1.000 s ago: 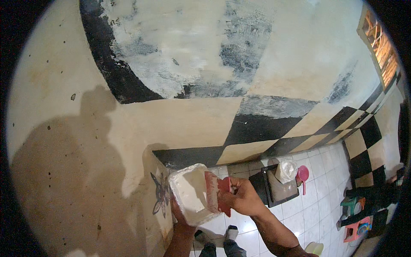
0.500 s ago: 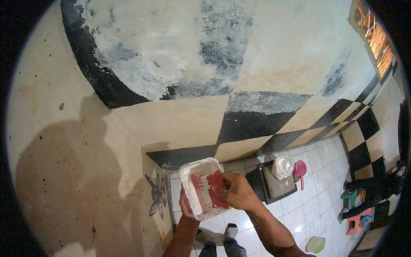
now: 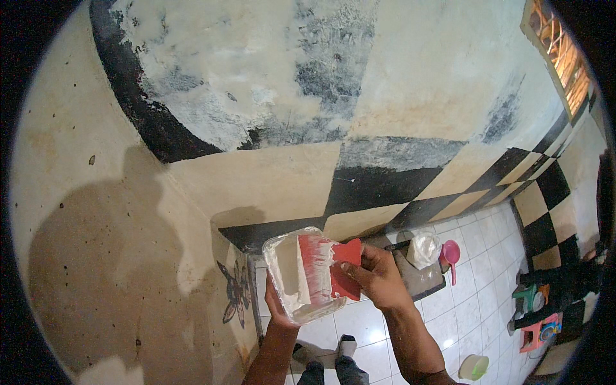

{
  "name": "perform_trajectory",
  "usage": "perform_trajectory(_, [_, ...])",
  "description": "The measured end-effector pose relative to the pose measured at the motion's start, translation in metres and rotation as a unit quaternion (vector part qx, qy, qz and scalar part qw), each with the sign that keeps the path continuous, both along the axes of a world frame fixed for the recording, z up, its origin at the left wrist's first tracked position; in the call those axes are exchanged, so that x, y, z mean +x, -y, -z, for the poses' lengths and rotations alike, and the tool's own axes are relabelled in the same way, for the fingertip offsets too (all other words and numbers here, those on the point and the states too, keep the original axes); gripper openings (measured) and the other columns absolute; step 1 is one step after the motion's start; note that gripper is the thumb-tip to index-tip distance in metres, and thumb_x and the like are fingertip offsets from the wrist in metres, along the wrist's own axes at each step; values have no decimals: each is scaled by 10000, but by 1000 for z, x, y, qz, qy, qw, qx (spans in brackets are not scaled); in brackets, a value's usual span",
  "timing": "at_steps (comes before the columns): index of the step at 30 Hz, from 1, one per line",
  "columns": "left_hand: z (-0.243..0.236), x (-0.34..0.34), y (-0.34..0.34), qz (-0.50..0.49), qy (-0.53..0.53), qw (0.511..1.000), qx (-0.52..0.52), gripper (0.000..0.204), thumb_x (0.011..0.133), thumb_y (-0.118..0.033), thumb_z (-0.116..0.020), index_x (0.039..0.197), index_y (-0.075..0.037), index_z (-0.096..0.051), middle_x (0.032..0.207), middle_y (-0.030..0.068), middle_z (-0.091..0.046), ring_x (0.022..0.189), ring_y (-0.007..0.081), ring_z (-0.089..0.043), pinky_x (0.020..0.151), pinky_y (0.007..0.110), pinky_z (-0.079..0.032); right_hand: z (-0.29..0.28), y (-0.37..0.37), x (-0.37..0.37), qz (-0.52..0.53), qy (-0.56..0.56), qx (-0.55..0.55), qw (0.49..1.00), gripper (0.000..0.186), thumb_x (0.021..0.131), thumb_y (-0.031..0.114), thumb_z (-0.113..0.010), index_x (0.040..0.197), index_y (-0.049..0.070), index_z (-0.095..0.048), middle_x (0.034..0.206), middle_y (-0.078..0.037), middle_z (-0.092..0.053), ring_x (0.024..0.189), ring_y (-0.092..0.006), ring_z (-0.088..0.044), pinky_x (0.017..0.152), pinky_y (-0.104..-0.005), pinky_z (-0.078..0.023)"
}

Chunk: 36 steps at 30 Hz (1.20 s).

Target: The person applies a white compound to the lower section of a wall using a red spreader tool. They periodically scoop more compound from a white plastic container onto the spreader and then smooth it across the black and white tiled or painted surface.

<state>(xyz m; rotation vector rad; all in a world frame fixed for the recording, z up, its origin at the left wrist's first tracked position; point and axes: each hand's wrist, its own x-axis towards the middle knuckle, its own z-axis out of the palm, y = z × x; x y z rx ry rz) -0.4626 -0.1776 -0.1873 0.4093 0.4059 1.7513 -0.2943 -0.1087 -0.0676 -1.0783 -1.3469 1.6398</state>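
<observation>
Dark flower (image 3: 236, 292) painted on cream wall (image 3: 154, 212), left of rectangular clear-plastic tub (image 3: 319, 313) of whitish paste (image 3: 290, 276). Left hand (image 3: 274, 301) — grip curled on tub's left side. Flat red scraper (image 3: 321, 263), paste-smeared, over tub's right half — pinched in grip of right hand (image 3: 382, 279). Farther right of tub: crumpled translucent plastic bag (image 3: 425, 250), round pink dipper (image 3: 451, 252).

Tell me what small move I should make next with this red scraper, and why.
I'd probably wipe the red scraper against the tub's rim to even its load. White paste streaks its face unevenly, your right hand grips it over the tub, and your left hand supports the tub's side.
</observation>
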Motion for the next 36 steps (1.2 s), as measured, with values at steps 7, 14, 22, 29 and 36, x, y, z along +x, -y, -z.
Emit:
perform_trajectory(7, [-8, -8, -2, 52, 237, 967, -79, 576, 968, -500, -422, 1366, -88, -475, 1323, 120, -547, 1192, 299, -549, 1004, 489, -458, 15, -4, 2, 6, -94, -187, 978, 250, 888, 103, -669, 1122, 18, -646, 979, -51, -687, 825, -143, -639, 754, -269, -512])
perform_trajectory(14, [104, -21, 22, -168, -242, 954, -50, 804, 930, -605, -426, 1518, -128, -155, 1534, 124, -278, 1394, 323, -317, 1131, 511, -316, 13, -4, -16, -5, -163, -243, 956, 314, 868, 110, -675, 1172, 42, -631, 1052, -49, -676, 945, -154, -629, 824, -305, -512])
perform_trajectory(22, [-7, -29, 2, -8, 238, 969, -62, 605, 961, -525, -384, 1424, -136, -412, 1441, 117, -433, 1271, 335, -484, 1048, 541, -409, 19, -4, -24, -17, -194, -269, 943, 277, 859, 134, -691, 1124, 73, -639, 1016, -16, -671, 889, -133, -633, 740, -297, -529])
perform_trajectory(29, [-4, -49, 20, -58, 169, 982, -59, 618, 951, -543, -398, 1422, -143, -413, 1404, 110, -471, 1247, 325, -500, 1034, 526, -424, 19, -28, -72, 16, -188, -264, 946, 444, 835, 248, -721, 1221, 88, -573, 1060, -5, -636, 918, -95, -600, 684, -224, -479])
perform_trajectory(36, [18, -72, 40, -210, -353, 896, -169, 582, 969, -513, -404, 1422, -149, -415, 1400, 92, -486, 1244, 302, -506, 1029, 499, -434, 59, -94, -125, 63, -257, -248, 932, 104, 920, 163, -627, 984, 83, -609, 849, -28, -599, 679, -112, -566, 557, -227, -484])
